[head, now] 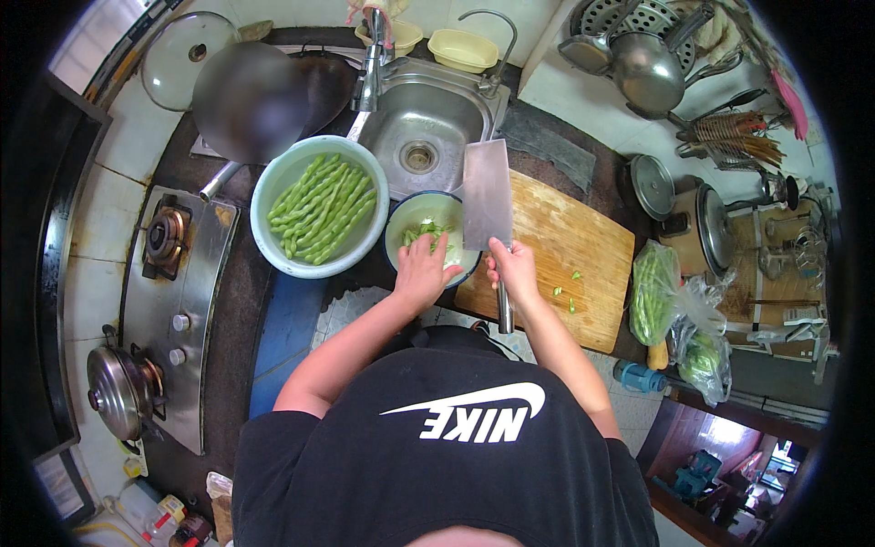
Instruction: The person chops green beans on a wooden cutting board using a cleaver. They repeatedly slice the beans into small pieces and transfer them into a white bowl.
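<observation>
My right hand (514, 272) grips a Chinese cleaver (487, 195) by its metal handle, the broad blade pointing away from me. The blade covers part of the right rim of an enamel bowl (398, 205) with a dark blue edge. Over that bowl is my left hand (425, 272), fingers apart and dipping towards cut green bean pieces (417, 231) inside. Whether the fingertips touch the pieces, I cannot tell. On the wooden cutting board (567, 236), a few bean pieces (573, 290) lie scattered. Whole green beans (325, 208) fill a large pale basin (263, 236) to the left.
Behind the bowl sits a steel sink (437, 123) with a faucet (370, 75). At left are a gas stove (195, 273) and a lidded pot (113, 396). Bagged green vegetables (654, 290) and a rice cooker (697, 222) stand right of the board. A dark wok (328, 89) rests behind the basin.
</observation>
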`<state>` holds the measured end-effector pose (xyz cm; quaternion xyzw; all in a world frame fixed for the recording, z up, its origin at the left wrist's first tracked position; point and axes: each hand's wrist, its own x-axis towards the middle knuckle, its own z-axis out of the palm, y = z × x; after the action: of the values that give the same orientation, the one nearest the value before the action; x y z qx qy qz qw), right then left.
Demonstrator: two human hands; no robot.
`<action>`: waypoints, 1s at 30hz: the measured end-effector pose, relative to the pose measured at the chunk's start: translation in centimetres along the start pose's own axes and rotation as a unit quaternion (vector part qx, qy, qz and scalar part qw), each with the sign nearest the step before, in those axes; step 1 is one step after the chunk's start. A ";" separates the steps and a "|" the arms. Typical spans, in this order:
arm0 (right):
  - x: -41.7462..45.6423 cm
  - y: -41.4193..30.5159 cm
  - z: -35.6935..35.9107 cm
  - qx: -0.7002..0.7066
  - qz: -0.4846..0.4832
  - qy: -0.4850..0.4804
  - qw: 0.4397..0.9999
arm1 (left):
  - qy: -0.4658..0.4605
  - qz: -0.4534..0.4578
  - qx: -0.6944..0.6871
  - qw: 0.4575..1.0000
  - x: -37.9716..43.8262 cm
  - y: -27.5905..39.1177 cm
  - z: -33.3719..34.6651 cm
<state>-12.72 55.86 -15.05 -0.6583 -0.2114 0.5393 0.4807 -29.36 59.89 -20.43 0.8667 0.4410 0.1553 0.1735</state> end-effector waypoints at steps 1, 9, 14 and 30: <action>-0.2 0.0 0.0 -0.002 -0.004 -0.003 1.000 | 0.017 0.018 -0.011 1.000 0.2 0.6 -0.5; -1.1 0.2 -0.4 -0.025 -0.024 -0.003 0.999 | -0.022 0.027 0.054 0.998 0.5 1.0 -1.0; -0.6 0.4 -0.9 -0.036 -0.031 0.010 0.999 | 0.018 0.081 0.052 0.995 0.4 1.4 -1.6; -2.1 0.2 -4.8 -0.031 -0.047 0.062 0.996 | -0.001 0.065 0.115 0.991 2.8 -3.6 0.8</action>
<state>-9.12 52.17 -14.37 -0.6945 -0.2284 0.4671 0.4973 -29.96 64.05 -22.36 0.9080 0.3986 0.1132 0.0627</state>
